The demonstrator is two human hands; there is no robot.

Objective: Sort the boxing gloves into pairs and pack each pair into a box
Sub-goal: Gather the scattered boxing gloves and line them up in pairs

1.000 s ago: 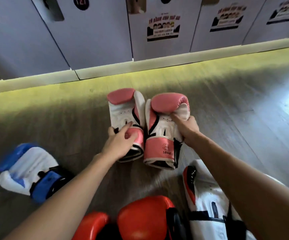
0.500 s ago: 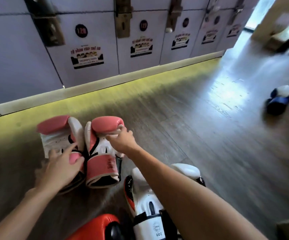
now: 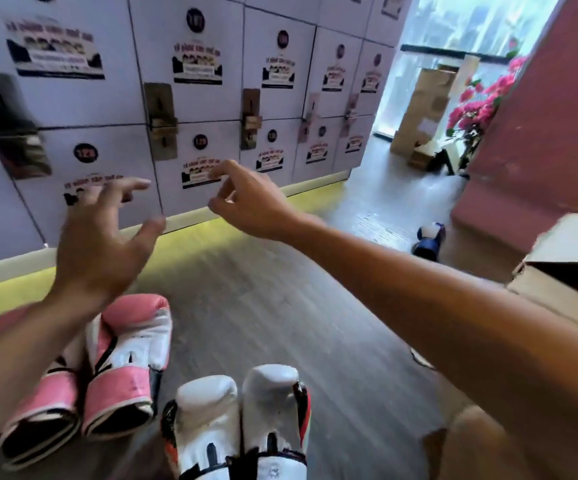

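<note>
Two pink-and-white boxing gloves (image 3: 121, 362) lie side by side on the wooden floor at lower left, partly behind my left forearm. Two white gloves (image 3: 239, 417) with black and red trim lie together at bottom centre. A single blue-and-white glove (image 3: 427, 239) sits far off on the floor at right. An open cardboard box (image 3: 564, 271) stands at the right edge. My left hand (image 3: 104, 237) hovers above the pink gloves with fingers spread, holding nothing. My right hand (image 3: 249, 199) is raised in the air, fingers loosely curled and apart, empty.
A wall of white numbered lockers (image 3: 194, 98) runs along the left and back, with a pale plinth at floor level. A pink wall (image 3: 540, 133) rises at right. More cardboard boxes (image 3: 426, 109) and pink flowers (image 3: 477, 105) stand by the bright window.
Both hands have let go of the pink gloves and risen into the air. The view has swung up and to the right, bringing the open box and distant blue glove closer into view.
</note>
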